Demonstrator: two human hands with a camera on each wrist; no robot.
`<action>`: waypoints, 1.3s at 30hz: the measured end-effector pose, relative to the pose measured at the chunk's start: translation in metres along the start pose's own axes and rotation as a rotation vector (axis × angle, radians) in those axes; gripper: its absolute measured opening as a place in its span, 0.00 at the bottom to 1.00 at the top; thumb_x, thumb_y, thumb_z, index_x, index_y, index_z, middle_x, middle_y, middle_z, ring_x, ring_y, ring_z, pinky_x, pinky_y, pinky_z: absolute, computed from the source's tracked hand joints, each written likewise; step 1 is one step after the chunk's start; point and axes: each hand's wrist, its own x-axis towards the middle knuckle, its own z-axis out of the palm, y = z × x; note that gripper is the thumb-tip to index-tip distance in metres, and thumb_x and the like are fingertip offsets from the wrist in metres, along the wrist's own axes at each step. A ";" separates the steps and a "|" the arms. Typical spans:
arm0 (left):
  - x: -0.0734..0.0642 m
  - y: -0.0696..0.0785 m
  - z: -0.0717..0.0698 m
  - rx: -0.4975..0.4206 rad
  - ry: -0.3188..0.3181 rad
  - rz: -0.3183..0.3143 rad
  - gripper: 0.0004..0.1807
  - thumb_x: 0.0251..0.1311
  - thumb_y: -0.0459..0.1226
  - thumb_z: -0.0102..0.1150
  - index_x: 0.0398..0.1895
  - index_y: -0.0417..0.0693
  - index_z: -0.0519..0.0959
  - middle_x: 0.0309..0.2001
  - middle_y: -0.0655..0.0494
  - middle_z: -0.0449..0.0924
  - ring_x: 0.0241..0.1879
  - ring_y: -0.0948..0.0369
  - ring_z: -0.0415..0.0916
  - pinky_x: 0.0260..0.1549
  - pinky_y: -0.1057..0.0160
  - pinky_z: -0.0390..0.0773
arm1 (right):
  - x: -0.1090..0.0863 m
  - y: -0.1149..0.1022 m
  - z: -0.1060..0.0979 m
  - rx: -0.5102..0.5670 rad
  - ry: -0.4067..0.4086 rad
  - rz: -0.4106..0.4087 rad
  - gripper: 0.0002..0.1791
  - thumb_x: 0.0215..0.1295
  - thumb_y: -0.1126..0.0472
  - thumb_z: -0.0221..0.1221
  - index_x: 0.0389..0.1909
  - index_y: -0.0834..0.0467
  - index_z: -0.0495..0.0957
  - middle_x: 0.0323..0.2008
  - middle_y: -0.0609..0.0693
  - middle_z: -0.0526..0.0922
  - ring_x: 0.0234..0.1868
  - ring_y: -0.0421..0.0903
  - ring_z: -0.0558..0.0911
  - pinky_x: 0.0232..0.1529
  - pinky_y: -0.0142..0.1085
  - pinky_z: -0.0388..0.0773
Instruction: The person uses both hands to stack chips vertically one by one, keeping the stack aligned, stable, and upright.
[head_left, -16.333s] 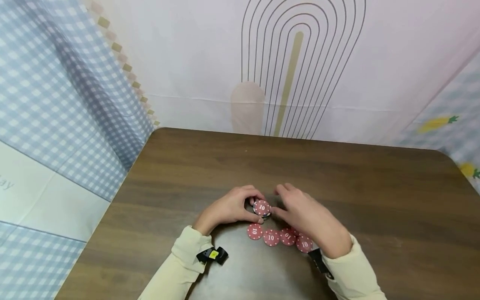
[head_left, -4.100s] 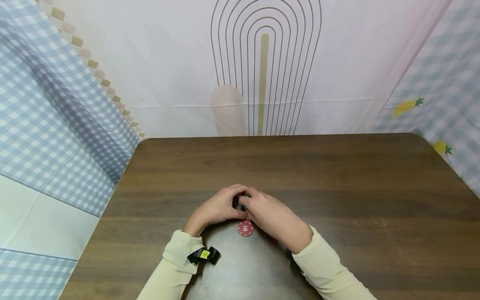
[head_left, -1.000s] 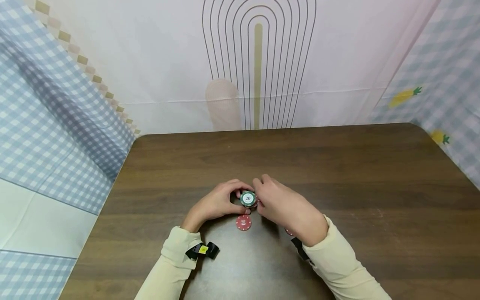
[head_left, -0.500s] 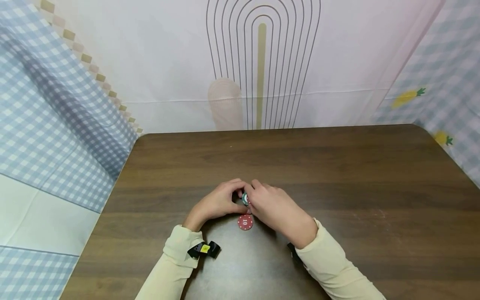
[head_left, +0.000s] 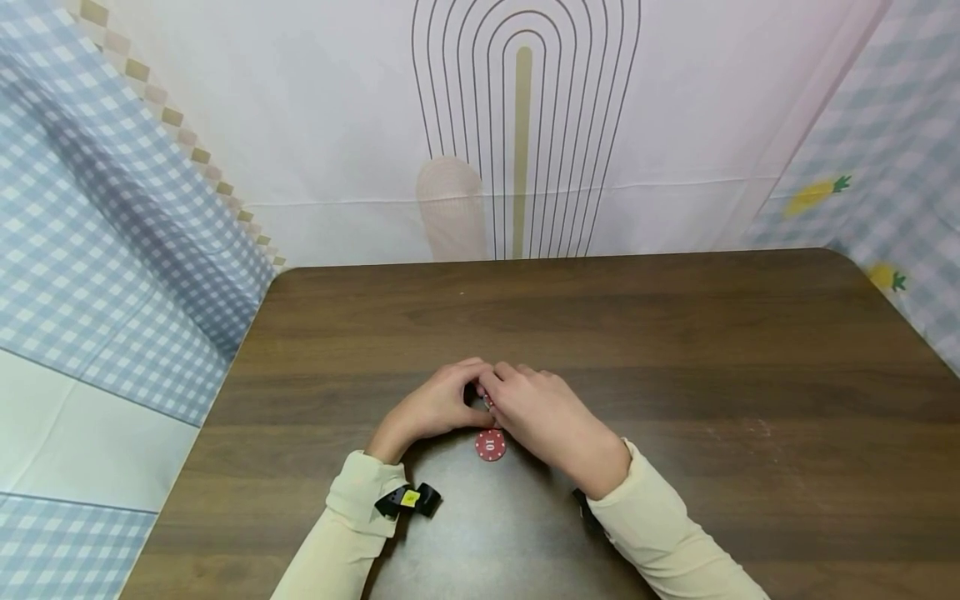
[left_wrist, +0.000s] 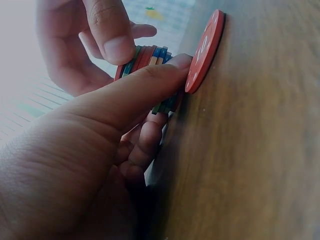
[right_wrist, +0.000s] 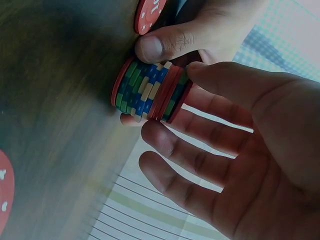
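Note:
A stack of poker chips (right_wrist: 145,92) stands on the table, red, green, blue and cream edges showing, with a red one on top. My left hand (head_left: 435,412) curls round its lower part, thumb on the near side. The right hand (head_left: 551,421) pinches the top red chip (right_wrist: 182,102) at its edge between thumb and fingers, over the stack. From the head view the hands hide most of the stack. One red chip marked 10 (head_left: 491,445) lies flat just in front of the left thumb.
Another red chip (right_wrist: 5,190) lies on the table at the right wrist view's left edge; the right arm covers that spot in the head view. The brown wooden table (head_left: 637,333) ends at a pale patterned cloth (head_left: 337,125) behind.
My right hand moved left onto the stack, bringing a red chip over the green 20 chip. The left hand stays round the stack. Several red chips lay in a row much earlier.

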 end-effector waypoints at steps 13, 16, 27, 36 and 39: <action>-0.001 0.000 0.000 0.000 0.002 -0.024 0.22 0.56 0.37 0.78 0.53 0.48 0.82 0.50 0.58 0.81 0.50 0.61 0.77 0.56 0.58 0.77 | 0.000 -0.006 -0.010 0.028 -0.076 0.036 0.14 0.68 0.56 0.70 0.49 0.56 0.81 0.41 0.51 0.81 0.39 0.51 0.82 0.34 0.45 0.80; -0.001 0.000 0.000 0.012 -0.001 -0.007 0.22 0.57 0.35 0.77 0.54 0.46 0.82 0.51 0.55 0.82 0.51 0.58 0.79 0.58 0.55 0.78 | 0.000 -0.013 -0.014 0.001 -0.048 -0.001 0.12 0.68 0.55 0.70 0.47 0.56 0.81 0.41 0.51 0.80 0.40 0.51 0.80 0.36 0.45 0.80; -0.003 0.000 0.000 -0.068 0.015 0.049 0.18 0.70 0.33 0.62 0.61 0.52 0.83 0.56 0.58 0.83 0.57 0.60 0.79 0.62 0.56 0.75 | -0.001 -0.032 -0.010 -0.022 -0.075 -0.171 0.15 0.62 0.58 0.72 0.45 0.60 0.82 0.39 0.53 0.83 0.42 0.52 0.85 0.46 0.43 0.84; -0.002 0.001 0.002 -0.055 0.014 0.020 0.23 0.62 0.27 0.68 0.60 0.53 0.84 0.54 0.57 0.83 0.55 0.59 0.79 0.59 0.55 0.76 | -0.007 -0.043 -0.001 -0.054 -0.066 -0.193 0.06 0.67 0.67 0.65 0.31 0.55 0.81 0.34 0.48 0.83 0.31 0.43 0.82 0.27 0.38 0.80; -0.001 0.001 0.001 -0.044 0.013 0.023 0.24 0.60 0.29 0.72 0.60 0.52 0.84 0.53 0.56 0.83 0.54 0.60 0.79 0.58 0.56 0.76 | -0.010 -0.045 0.000 -0.052 -0.106 -0.170 0.05 0.68 0.66 0.64 0.32 0.55 0.81 0.36 0.49 0.85 0.34 0.44 0.83 0.29 0.40 0.80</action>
